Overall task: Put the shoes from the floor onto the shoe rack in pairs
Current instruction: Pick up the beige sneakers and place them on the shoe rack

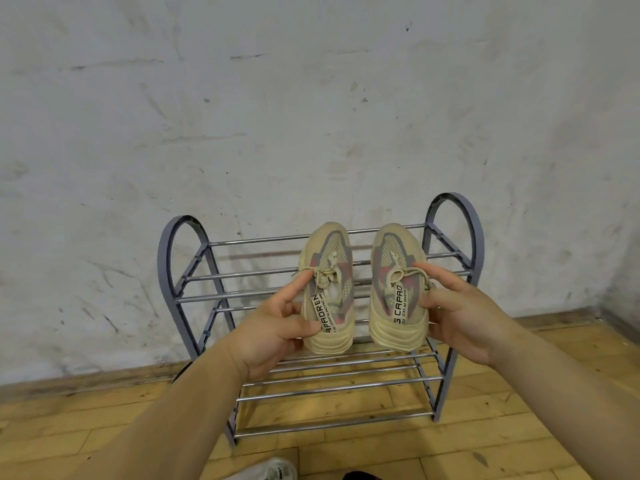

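Uppers seem light, soft: our left hand (273, 330) grips the left sneaker (330, 245) by its stiffer heel, our right hand (460, 313) the right sneaker (393, 244), toes beyond the grip.

The left hand (277, 327) grips the left shoe (329, 282) at its outer side and heel, and the right hand (460, 306) grips the right shoe (394, 289) at its laces and outer side. The two beige shoes are side by side over the top tier of the rack (180, 258), toes toward the wall (311, 116); contact with the rods cannot be confirmed. The grey rack stands on the wooden floor (485, 427) against the scuffed wall, and a white shoe (273, 471) is partly visible at the bottom edge.
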Motion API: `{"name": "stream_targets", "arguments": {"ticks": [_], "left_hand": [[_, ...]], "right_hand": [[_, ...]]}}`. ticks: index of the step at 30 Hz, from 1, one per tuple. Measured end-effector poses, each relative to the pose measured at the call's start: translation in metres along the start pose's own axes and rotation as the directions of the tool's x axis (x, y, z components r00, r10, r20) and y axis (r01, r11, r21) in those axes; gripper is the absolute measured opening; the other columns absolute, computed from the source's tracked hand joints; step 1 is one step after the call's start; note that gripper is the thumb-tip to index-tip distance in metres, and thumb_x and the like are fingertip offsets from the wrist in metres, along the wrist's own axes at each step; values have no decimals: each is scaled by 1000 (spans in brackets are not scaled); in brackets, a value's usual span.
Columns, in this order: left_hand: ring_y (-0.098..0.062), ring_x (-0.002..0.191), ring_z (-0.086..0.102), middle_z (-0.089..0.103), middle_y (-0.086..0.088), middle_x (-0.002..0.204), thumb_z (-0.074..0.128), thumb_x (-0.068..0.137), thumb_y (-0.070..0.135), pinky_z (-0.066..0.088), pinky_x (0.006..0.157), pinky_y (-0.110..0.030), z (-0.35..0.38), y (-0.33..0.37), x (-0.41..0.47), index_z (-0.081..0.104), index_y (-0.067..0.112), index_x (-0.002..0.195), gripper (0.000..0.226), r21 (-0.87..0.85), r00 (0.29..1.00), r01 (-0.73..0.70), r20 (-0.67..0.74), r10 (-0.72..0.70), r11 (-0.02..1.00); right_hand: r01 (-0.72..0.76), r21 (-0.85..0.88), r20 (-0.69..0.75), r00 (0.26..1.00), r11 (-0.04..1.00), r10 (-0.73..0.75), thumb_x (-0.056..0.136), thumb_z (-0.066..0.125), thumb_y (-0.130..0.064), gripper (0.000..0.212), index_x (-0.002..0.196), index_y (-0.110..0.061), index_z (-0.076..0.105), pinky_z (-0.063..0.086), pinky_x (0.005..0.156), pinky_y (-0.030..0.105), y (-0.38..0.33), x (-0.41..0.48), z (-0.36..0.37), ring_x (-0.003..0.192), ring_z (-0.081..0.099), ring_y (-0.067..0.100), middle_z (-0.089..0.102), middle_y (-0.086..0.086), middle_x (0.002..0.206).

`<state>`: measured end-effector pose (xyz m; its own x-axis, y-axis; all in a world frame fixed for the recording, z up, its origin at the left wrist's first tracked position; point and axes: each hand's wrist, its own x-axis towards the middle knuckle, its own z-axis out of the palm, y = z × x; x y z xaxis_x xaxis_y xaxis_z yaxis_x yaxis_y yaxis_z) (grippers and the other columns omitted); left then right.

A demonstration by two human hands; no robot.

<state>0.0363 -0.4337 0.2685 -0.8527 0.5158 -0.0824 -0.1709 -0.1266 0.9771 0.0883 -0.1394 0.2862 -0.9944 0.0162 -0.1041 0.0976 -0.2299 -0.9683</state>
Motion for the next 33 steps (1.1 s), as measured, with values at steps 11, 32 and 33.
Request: {"name": "stream_targets", "arguments": {"ticks": [11,32,33], "left_hand": [[-39,104,70,52,-31,140,72,81,-17,60,80,-43,9,0,-25,47,39,151,93,79,999,14,32,-17,997],[-31,121,65,49,-8,145,71,85,-15,60,85,-47,51,-81,-72,45,47,148,92,361,907,327,138,-397,873],[-29,125,62,49,-5,144,72,85,-14,58,89,-51,51,-87,-71,42,47,150,94,395,905,336,117,-409,855]], "right_hand": [[-60,-72,78,995,996,65,89,47,15,65,135,-27,65,53,83,49,-2,-32,-39,100,67,36,71,17,126],[-552,-373,14,800,746,599,61,66,8,80,133,-26,63,52,69,37,47,-81,-115,101,48,35,71,18,115],[-552,-386,8,799,739,601,68,64,11,73,132,-25,62,53,69,38,49,-79,-112,100,53,36,73,16,117]]}}
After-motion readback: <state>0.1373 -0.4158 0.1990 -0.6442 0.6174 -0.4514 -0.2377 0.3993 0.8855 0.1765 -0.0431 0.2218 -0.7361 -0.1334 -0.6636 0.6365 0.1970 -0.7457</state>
